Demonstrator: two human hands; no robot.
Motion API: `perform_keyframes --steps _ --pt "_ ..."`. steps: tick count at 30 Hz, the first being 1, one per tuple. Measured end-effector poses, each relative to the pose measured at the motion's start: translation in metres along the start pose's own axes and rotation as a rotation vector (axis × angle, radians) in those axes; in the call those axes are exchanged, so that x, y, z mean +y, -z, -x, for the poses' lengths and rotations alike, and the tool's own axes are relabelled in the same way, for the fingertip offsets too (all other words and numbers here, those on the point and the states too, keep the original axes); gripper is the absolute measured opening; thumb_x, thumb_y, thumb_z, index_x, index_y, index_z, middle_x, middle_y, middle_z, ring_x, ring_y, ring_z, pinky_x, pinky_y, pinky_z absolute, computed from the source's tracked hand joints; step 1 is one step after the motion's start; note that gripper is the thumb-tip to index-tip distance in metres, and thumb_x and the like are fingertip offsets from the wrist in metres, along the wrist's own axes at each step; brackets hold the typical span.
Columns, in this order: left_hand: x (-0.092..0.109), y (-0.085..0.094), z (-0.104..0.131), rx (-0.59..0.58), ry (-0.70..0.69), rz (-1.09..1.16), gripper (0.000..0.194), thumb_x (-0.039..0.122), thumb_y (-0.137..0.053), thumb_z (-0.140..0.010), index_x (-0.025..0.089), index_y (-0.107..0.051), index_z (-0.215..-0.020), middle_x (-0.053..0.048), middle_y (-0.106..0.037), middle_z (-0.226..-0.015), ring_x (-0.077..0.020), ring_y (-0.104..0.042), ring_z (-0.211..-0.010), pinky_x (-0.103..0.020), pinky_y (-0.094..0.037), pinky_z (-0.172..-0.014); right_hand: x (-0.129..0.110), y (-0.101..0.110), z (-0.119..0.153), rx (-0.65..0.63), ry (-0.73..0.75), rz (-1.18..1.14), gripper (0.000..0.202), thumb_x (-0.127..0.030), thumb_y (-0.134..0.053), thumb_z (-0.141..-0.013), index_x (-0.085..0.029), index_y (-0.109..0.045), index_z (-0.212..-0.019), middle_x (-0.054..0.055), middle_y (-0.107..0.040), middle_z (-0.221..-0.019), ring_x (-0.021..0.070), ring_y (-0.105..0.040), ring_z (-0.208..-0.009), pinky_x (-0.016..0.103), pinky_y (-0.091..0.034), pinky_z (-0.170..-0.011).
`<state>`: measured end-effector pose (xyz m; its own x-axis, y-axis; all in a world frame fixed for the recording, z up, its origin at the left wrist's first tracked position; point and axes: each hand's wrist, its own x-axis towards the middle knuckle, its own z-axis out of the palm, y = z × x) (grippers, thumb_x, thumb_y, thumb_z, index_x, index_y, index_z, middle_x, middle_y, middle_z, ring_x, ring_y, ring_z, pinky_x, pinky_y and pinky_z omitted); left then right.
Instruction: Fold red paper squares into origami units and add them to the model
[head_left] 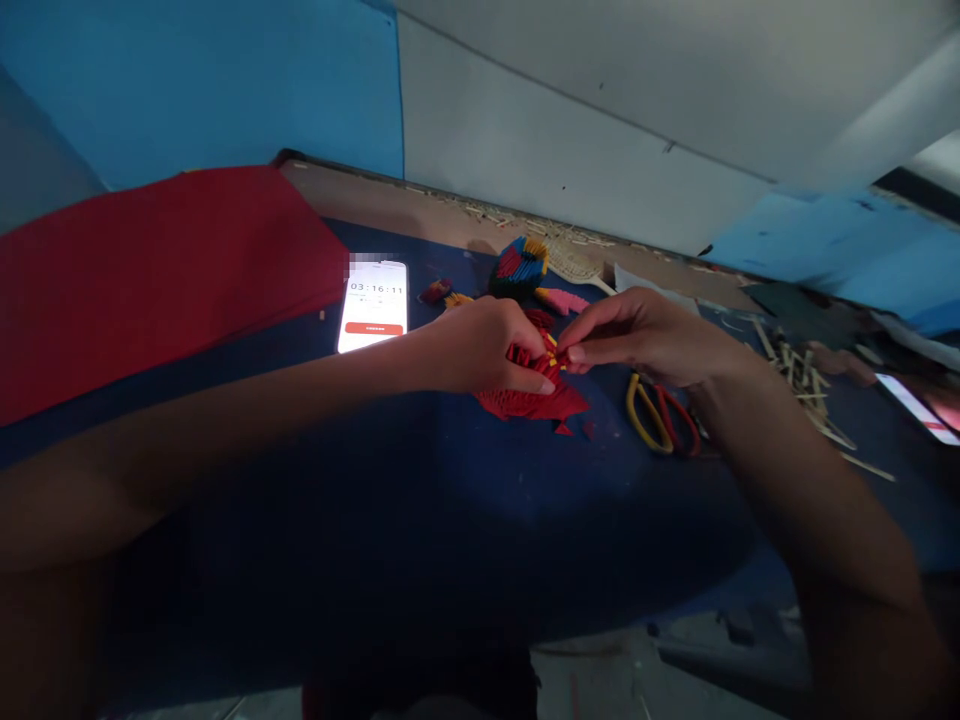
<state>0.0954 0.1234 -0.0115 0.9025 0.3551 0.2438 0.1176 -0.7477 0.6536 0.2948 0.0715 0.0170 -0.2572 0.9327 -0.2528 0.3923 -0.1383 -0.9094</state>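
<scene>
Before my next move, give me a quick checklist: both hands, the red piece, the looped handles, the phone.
1. Left hand holding red piece: ok, thumb and fingers close on it.
2. Right hand at the yellow bits: ok, fingertips are there.
3. Right hand's pinch firm: cannot tell, contact partly hidden.
4. Looped handles apart from red piece: ok, they lie to its right.
5. Right wrist off the handles: cannot tell, it overlaps them in view.
6. Phone readable: ok, lit, showing 03:16:11.
</scene>
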Motion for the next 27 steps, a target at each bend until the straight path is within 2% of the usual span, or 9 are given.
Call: perform_keyframes --steps 7,11,18,24,27 --pt "0.002 0.001 0.0 0.0 -0.012 -0.009 0.031 0.029 -0.06 -0.074 0.013 -0.05 -0.05 0.006 -0.034 -0.044 -0.0045 -0.031 -0.045 -0.023 -0.021 -0.046 -0.001 0.004 -0.004 -0.079 -0.108 -0.087 0.012 -0.024 -0.077 -0.059 -0.02 -0.071 -0.069 -0.002 -0.068 -0.063 0.008 -0.062 -0.056 0.022 -0.051 -0.057" --pt "0.002 0.001 -0.001 0.008 -0.018 -0.023 0.029 0.029 -0.061 -0.074 0.013 -0.052 -0.051 0.006 -0.033 -0.044 -0.0045 -0.031 -0.044 -0.023 -0.02 -0.046 0.001 0.005 -0.003 -0.069 -0.108 -0.104 0.013 -0.024 -0.077 -0.059 -0.02 -0.071 -0.07 -0.003 -0.068 -0.063 0.007 -0.062 -0.056 0.02 -0.051 -0.059" --pt "0.002 0.001 0.0 -0.007 -0.031 -0.022 0.028 0.028 -0.059 -0.075 0.011 -0.056 -0.053 0.006 -0.037 -0.045 -0.0044 -0.031 -0.045 -0.024 -0.019 -0.047 -0.01 0.003 0.003 -0.032 -0.019 0.173 0.016 -0.032 -0.075 -0.061 -0.023 -0.072 -0.074 -0.001 -0.07 -0.074 0.0121 -0.064 -0.069 0.026 -0.051 -0.068" --pt "0.002 0.002 0.0 -0.002 -0.033 -0.04 0.036 0.031 -0.059 -0.075 0.012 -0.048 -0.048 0.006 -0.031 -0.043 -0.0039 -0.028 -0.043 -0.024 -0.017 -0.046 -0.017 -0.002 0.011 0.031 0.087 0.337 0.019 -0.035 -0.071 -0.065 -0.021 -0.072 -0.078 0.0 -0.07 -0.073 0.0143 -0.065 -0.071 0.027 -0.05 -0.065" --pt "0.002 0.0 0.001 0.004 -0.025 -0.033 0.034 0.032 -0.059 -0.075 0.012 -0.05 -0.048 0.006 -0.032 -0.043 -0.0042 -0.028 -0.043 -0.024 -0.017 -0.045 -0.019 -0.004 0.013 0.042 0.108 0.381 0.018 -0.036 -0.071 -0.066 -0.022 -0.073 -0.077 0.0 -0.071 -0.073 0.0143 -0.065 -0.07 0.026 -0.05 -0.064"
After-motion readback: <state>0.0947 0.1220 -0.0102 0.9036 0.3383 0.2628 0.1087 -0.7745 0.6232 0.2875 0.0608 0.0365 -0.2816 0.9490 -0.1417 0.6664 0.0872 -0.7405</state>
